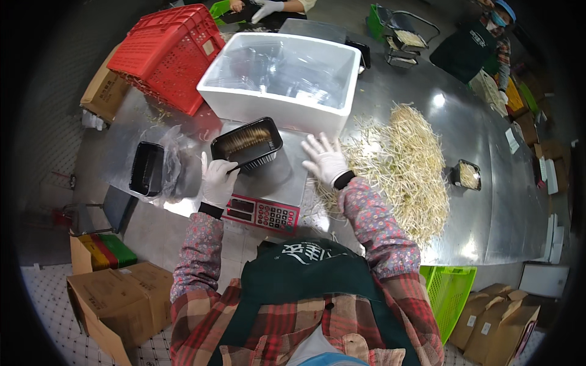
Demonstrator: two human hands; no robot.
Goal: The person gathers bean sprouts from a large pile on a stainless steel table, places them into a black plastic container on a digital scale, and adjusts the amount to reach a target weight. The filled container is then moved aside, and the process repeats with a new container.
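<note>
My left hand (218, 183), in a white glove, pinches the near-left rim of a black plastic tray (262, 160). The tray is tilted above the metal platform of a red-fronted digital scale (262, 213); no sprouts show inside it. With fingers spread, my gloved right hand (326, 160) is over the right side of the scale, beside a heap of bean sprouts (409, 165). Left of the scale, another black tray (146, 169) lies by a clear plastic bag (174, 161). A small black tray holding sprouts (468, 175) stands right of the heap.
A white foam box (278, 104) with clear plastic lids or trays stands behind the scale. The red crate (165, 58) leans at the far left of the metal table (506, 201). One co-worker's gloved hand (267, 9) shows behind; another person (473, 49) stands far right. Cardboard boxes (125, 299) sit below left.
</note>
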